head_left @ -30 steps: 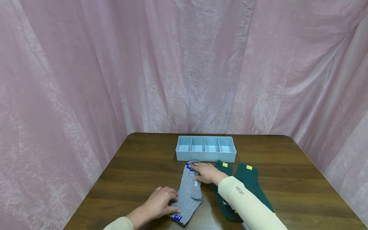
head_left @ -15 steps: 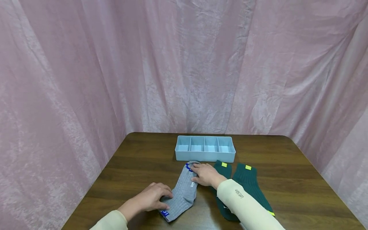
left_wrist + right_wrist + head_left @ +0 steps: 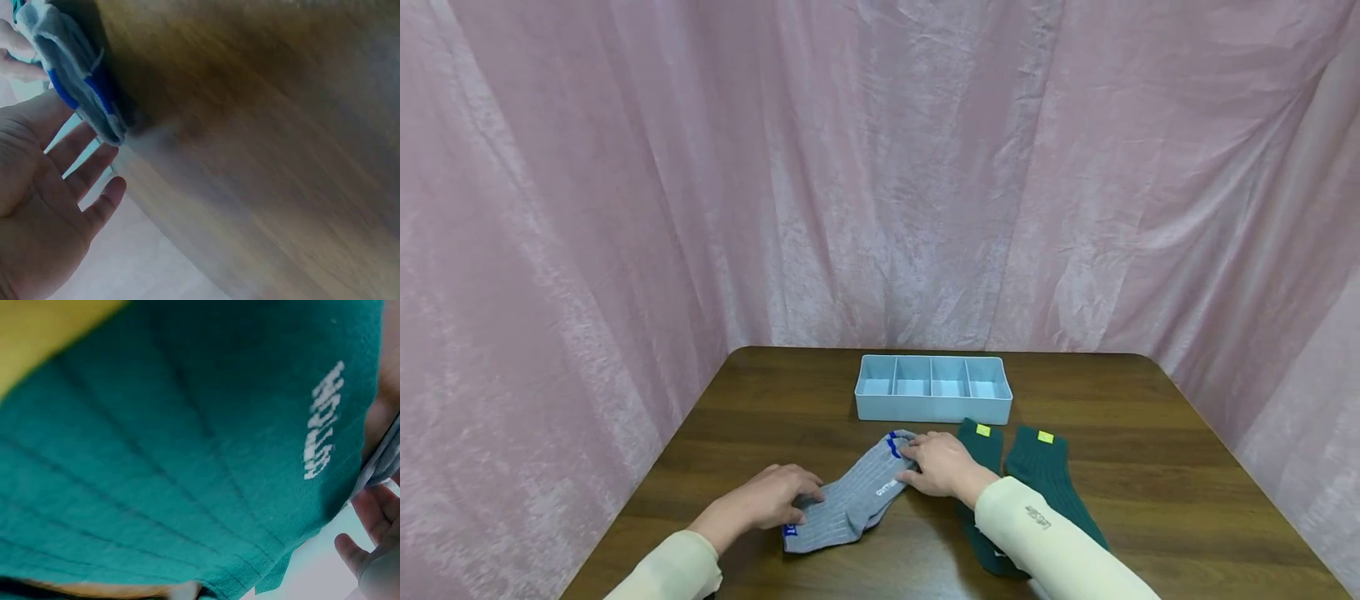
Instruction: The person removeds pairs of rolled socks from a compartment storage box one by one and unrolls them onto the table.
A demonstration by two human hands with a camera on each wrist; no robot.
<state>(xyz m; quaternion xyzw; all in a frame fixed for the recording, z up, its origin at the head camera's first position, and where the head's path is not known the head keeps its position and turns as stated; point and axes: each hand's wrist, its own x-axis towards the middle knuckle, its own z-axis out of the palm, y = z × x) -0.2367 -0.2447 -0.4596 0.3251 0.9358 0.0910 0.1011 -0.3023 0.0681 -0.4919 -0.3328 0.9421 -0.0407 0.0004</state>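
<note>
A grey ribbed sock [image 3: 850, 500] with blue marks lies slanted on the brown table [image 3: 760, 417]. My left hand [image 3: 772, 497] rests on its toe end; in the left wrist view its fingers [image 3: 87, 169] are straight, just below the sock's edge [image 3: 75, 75]. My right hand [image 3: 936, 462] holds the cuff end, thumb and fingers pinching the grey fabric [image 3: 382, 461]. Two dark green socks [image 3: 1045, 475] lie beside and partly under my right forearm. One of them fills the right wrist view as teal cloth [image 3: 187, 437] with white lettering.
A light blue tray [image 3: 932, 411] with several empty compartments stands behind the socks at mid-table. Pink curtains [image 3: 625, 208] close in the table at the back and on both sides. Bare wood shows to the left and at the far right.
The sock's toe end has swung left with my left hand, so the sock now lies slanted rather than nearly straight. My right hand has stayed at the cuff.
</note>
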